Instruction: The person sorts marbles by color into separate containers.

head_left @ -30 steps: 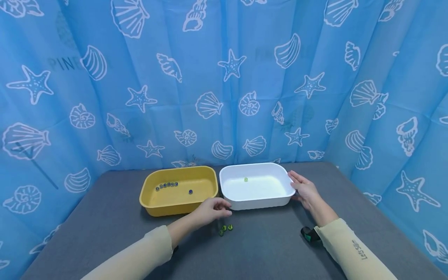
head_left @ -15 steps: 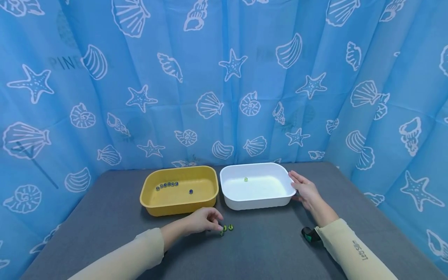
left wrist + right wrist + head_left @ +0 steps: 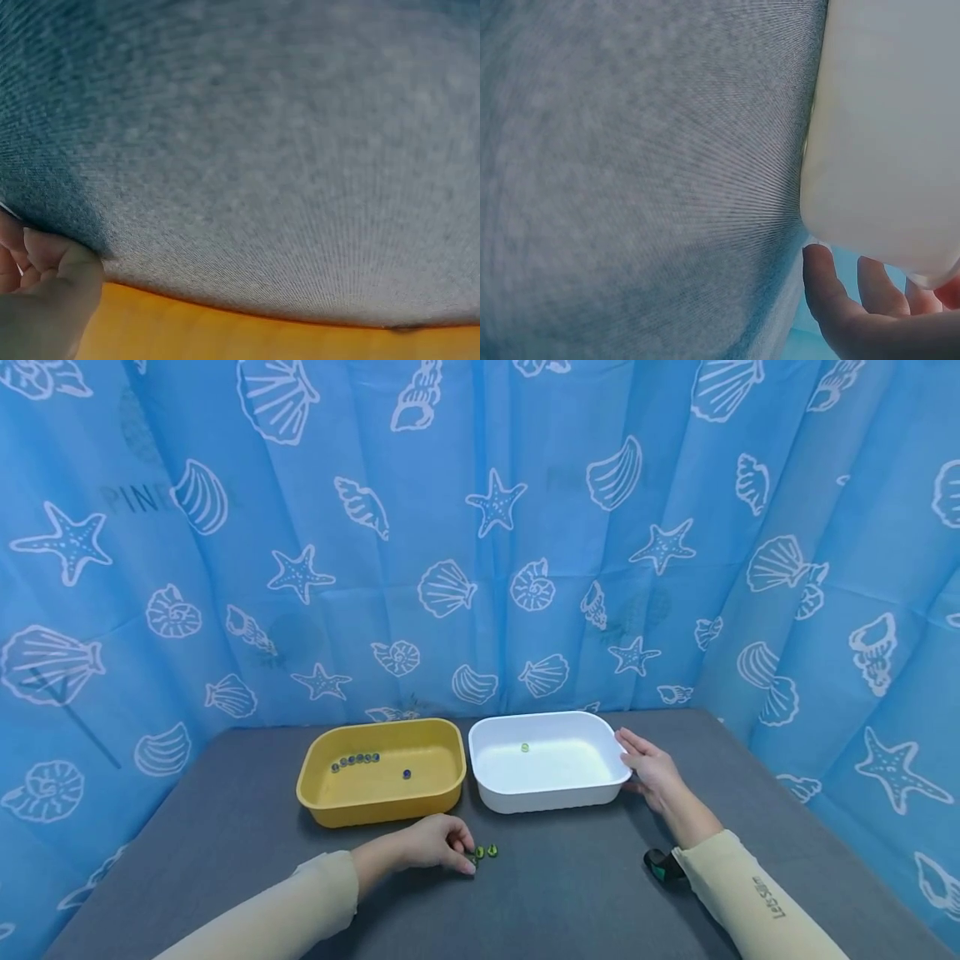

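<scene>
My left hand (image 3: 441, 845) is low over the table in front of the yellow tub, its thumb and forefinger pinching a small green marble (image 3: 473, 860) that they partly cover. Just to the right lie two more green marbles (image 3: 492, 851). In the left wrist view only part of the left hand (image 3: 49, 281) shows, and the marble is hidden. My right hand (image 3: 651, 771) grips the right end of the white tub (image 3: 551, 800), fingers along its outer wall. One yellow-green marble (image 3: 525, 747) rests inside that tub. The right wrist view shows curled fingers (image 3: 826, 289) against the tub's end.
The yellow tub (image 3: 378, 812) stands left of the white one and holds several dark blue marbles (image 3: 359, 758). A black strap-like item (image 3: 660, 865) is by the right sleeve. Behind the grey-covered table (image 3: 570, 902) hangs a blue shell-print curtain (image 3: 405, 518).
From near the white tub's front left corner, my left hand has come back toward me and down to the green marbles, its fingertips closing on one. The right hand stays at the white tub.
</scene>
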The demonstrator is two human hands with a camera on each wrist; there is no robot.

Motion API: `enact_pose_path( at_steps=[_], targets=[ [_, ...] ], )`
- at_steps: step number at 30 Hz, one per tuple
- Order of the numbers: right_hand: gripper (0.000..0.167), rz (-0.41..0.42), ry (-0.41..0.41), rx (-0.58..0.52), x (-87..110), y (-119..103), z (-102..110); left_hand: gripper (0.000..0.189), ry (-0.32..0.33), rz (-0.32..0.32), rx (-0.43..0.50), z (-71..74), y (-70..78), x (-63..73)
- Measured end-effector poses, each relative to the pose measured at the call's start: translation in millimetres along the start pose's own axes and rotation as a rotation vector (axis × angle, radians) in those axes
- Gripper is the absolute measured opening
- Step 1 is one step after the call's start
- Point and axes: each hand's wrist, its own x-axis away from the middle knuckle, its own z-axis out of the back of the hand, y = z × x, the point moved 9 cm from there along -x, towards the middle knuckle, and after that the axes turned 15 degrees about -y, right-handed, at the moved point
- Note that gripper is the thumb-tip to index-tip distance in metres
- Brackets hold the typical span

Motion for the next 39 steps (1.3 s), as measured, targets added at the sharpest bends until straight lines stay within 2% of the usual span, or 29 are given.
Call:
enact_pose_path(
  at_steps=[12, 17, 25, 32, 39],
  targets=[
    [0.052, -0.005, 0.010, 0.002, 2.7, 0, -1, 0.020, 0.059, 0.015, -0.161, -3.7, 1.3, -3.0],
    [0.052, -0.008, 0.020, 0.002, 2.7, 1, 0, 0.019, 0.087, 0.036, -0.189, -4.2, -0.9, -4.3],
    [0.052, -0.002, 0.020, 0.011, 2.7, 0, -1, 0.014, 0.112, 0.039, -0.168, -3.2, 0.0, -1.4],
    [0.051, -0.011, 0.016, 0.011, 1.6, -2, -1, 0.010, 0.089, 0.001, -0.093, -0.1, 3.5, 4.3],
    [0.052, -0.017, 0.018, 0.007, 2.3, -2, -2, 0.008, 0.102, -0.028, -0.024, 5.8, 2.8, 9.9]
  ],
)
